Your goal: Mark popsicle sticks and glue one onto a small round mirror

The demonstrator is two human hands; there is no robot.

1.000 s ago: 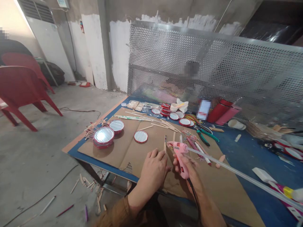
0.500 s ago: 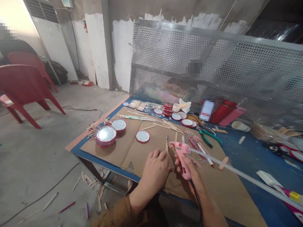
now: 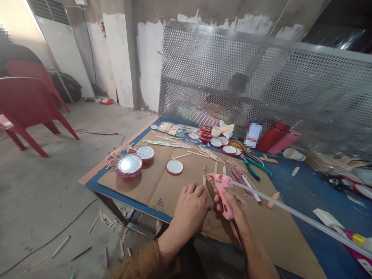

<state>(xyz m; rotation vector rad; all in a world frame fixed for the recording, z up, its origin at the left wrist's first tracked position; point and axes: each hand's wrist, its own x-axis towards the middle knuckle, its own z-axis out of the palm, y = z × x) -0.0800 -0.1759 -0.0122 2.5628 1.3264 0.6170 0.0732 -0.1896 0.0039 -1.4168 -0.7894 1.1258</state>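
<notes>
Right hand (image 3: 232,211) is clenched around the pink glue gun (image 3: 222,192), nozzle aimed at the wooden stick (image 3: 204,179) that the left hand (image 3: 190,209) pins flat with spread, released fingers on the cardboard-covered surface (image 3: 180,186), near edge, steadying it under the nozzle.

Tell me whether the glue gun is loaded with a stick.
Loaded: a long clear glue stick runs out the back of the pink glue gun held in the right hand.
</notes>
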